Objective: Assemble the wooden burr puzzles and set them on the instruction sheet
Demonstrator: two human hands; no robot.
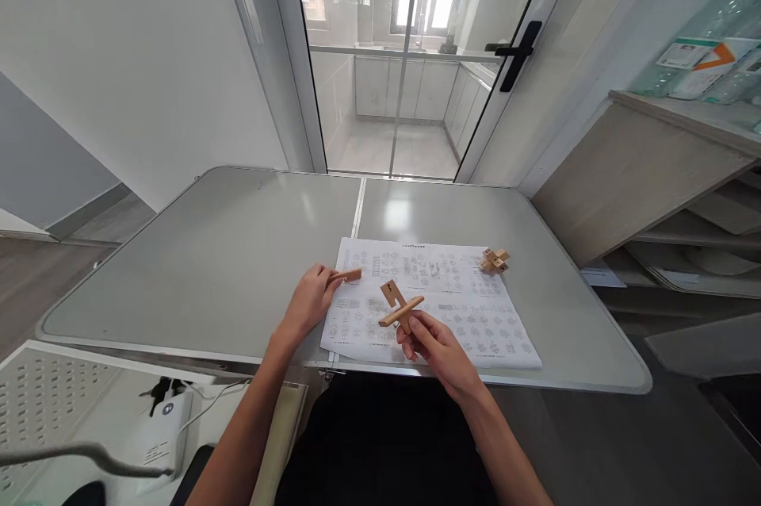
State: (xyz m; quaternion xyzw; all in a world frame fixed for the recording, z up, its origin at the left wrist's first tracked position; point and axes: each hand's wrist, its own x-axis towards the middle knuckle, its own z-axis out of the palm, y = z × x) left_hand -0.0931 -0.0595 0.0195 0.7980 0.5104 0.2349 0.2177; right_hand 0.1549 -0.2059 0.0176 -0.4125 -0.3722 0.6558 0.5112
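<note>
My left hand (pixel 310 300) is closed on one end of a wooden puzzle piece (pixel 349 275), whose other end reaches over the left edge of a printed instruction sheet (pixel 428 268). In my right hand (pixel 437 346) are two crossed wooden puzzle pieces (pixel 401 310), gripped at their lower end above the sheet. The upright one has a notch and a dark mark near its top; the other lies slanted across it. An assembled wooden puzzle (pixel 494 260) sits at the sheet's upper right corner, apart from both hands.
The sheet lies on a grey folding table (pixel 250 252) with a seam down its middle. Beyond stands a glass door with a black handle (pixel 517 54). Shelves (pixel 671 165) with bottles flank the right side. A white power strip (pixel 170 427) and cables are at lower left.
</note>
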